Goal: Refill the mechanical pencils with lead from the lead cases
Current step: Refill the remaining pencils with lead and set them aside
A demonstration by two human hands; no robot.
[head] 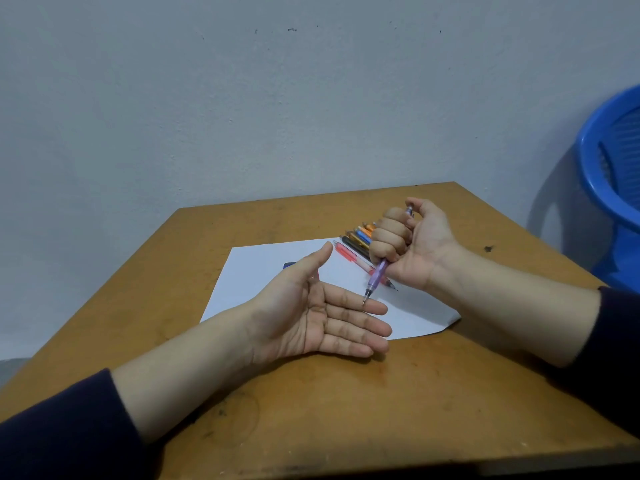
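Right grip (412, 244) fisted round purple mechanical pencil (377, 276), thumb at its cap, tip pointing down. Just below, the tip meets the index finger of left grip (322, 317), which lies flat, palm up, holding nothing. Beyond right grip: red pencil (346, 252) and row of pencils (360, 237) on white paper (263, 265). Worktop (311, 393) beneath.

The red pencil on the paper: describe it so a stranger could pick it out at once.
On the wooden table lies a white sheet of paper. By its far right corner sits a row of pencils, and the red pencil lies nearest the sheet's middle. It alone is red; its neighbours are dark, blue and orange.
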